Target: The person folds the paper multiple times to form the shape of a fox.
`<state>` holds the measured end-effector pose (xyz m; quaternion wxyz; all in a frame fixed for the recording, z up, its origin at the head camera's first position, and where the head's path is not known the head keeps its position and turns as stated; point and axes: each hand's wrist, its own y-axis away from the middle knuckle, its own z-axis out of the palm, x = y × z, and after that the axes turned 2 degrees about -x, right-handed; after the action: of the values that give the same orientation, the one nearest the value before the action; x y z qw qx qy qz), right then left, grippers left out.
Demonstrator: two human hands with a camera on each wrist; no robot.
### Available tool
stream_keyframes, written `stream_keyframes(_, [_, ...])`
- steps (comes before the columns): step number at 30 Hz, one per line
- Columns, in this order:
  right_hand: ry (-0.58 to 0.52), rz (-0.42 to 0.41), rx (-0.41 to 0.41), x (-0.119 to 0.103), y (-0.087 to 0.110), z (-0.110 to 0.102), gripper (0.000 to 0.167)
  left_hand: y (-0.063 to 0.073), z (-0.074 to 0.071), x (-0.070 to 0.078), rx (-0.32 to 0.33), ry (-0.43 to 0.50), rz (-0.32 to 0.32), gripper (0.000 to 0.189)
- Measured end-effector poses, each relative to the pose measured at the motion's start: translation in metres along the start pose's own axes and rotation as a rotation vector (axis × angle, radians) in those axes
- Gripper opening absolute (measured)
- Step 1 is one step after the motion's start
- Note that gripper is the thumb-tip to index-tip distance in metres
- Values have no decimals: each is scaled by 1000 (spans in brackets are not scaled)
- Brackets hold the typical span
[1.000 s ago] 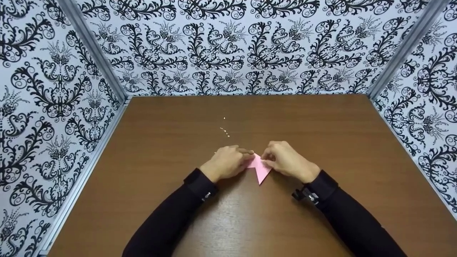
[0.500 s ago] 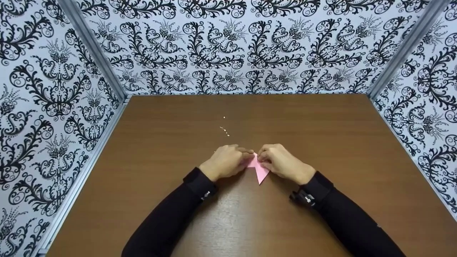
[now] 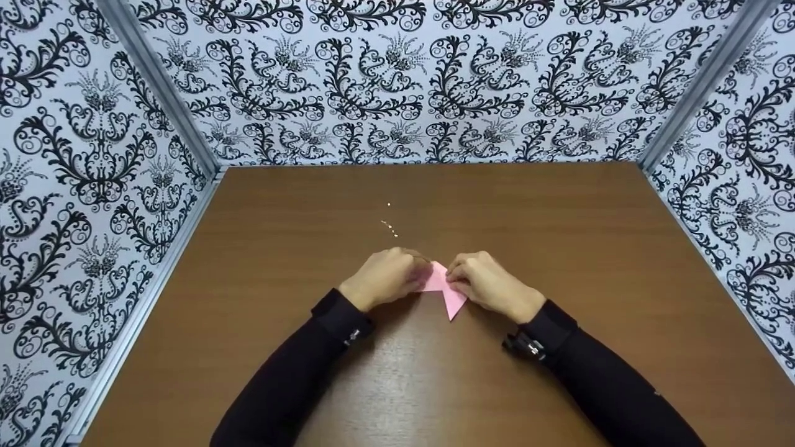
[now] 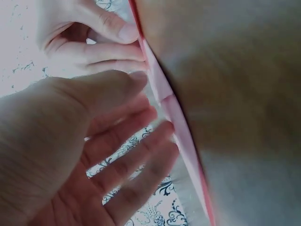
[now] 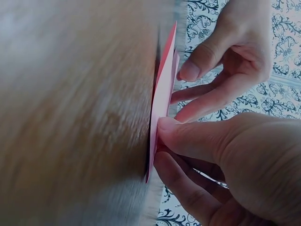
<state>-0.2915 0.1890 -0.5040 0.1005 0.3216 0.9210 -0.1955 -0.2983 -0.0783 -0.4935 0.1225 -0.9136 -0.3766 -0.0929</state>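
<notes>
A folded piece of pink paper [image 3: 453, 300] lies on the brown table between the two hands, one pointed corner facing the person in the head view. My left hand [image 3: 388, 277] is at its left part. In the left wrist view the fingers [image 4: 141, 162] are spread and fairly straight, their tips at the paper, with the thumb near its edge. My right hand [image 3: 494, 282] pinches the paper's right part. Thumb and fingers meet at the paper [image 5: 162, 96] in the right wrist view. Both hands cover parts of the folds.
Small whitish specks [image 3: 390, 227] mark the brown table [image 3: 298, 205] beyond the left hand. Panels with a black scroll pattern [image 3: 397, 81] stand at the back and both sides, with grey metal posts [image 3: 163, 87] at the corners.
My right hand has moved slightly left over the paper. The left hand has shifted a little left, and more of the paper's upper left part shows. The paper stays nearly in place.
</notes>
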Motion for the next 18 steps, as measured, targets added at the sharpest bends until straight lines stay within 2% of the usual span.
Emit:
stream_keyframes(3, [1, 9, 1, 0, 0, 1, 9, 3, -5, -5, 18, 8, -72, 10])
stream_keyframes(5, [-5, 9, 4, 1, 0, 2, 8, 5, -8, -8, 32, 21, -150, 12])
stream_keyframes(8, [-12, 1, 14, 3, 0, 3, 7, 10, -15, -11, 33, 47, -279, 23])
stream_keyframes(11, [-17, -3, 18, 4, 0, 4, 7, 14, -19, -13, 28, 61, -371, 34])
stream_keyframes(13, [-15, -2, 19, 4, 0, 4, 7, 15, -21, -15, 27, 66, -405, 37])
stream_keyframes(18, [-13, 5, 17, 3, 1, 3, 7, 14, -19, -21, 9, 80, -439, 35])
